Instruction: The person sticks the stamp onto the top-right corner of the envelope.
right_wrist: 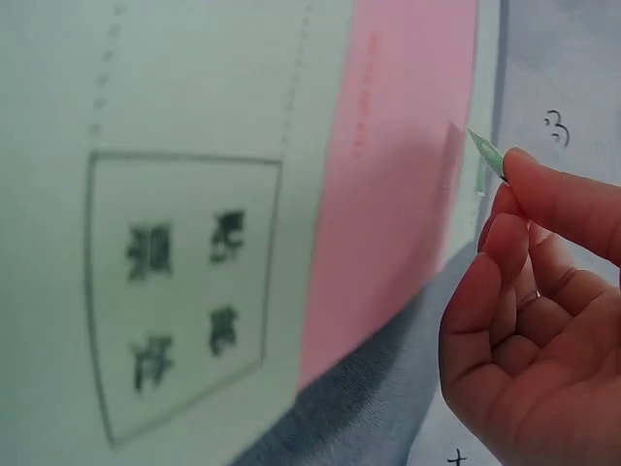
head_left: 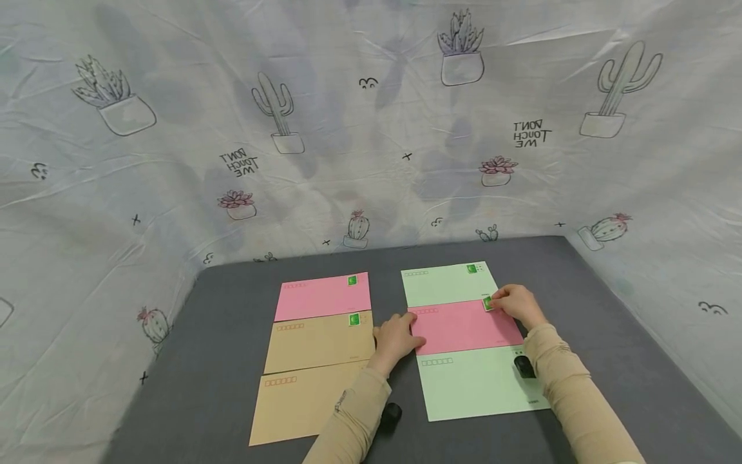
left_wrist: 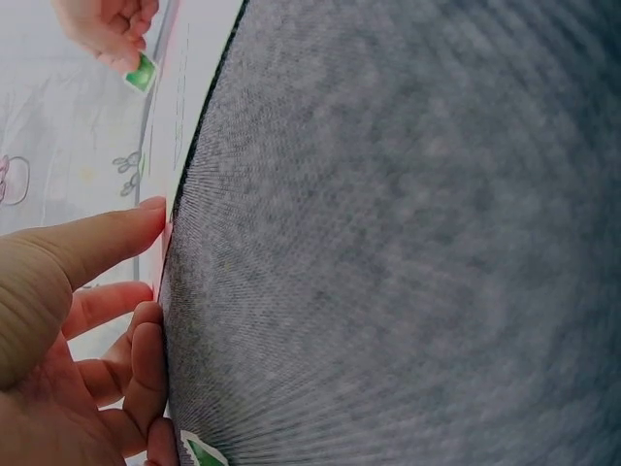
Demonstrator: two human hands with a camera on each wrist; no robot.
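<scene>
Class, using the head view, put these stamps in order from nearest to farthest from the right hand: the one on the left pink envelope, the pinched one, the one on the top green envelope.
1. Pinched stamp: held in the right hand.
2. Green envelope's stamp: at the top of the right column.
3. Left pink envelope's stamp: well off to the left.

On table (head_left: 232, 309) — left: three envelopes (head_left: 321, 341), stamps (head_left: 352, 280) on rear two | right: three envelopes (head_left: 460, 330), stamp (head_left: 471, 269) on rearmost
</scene>
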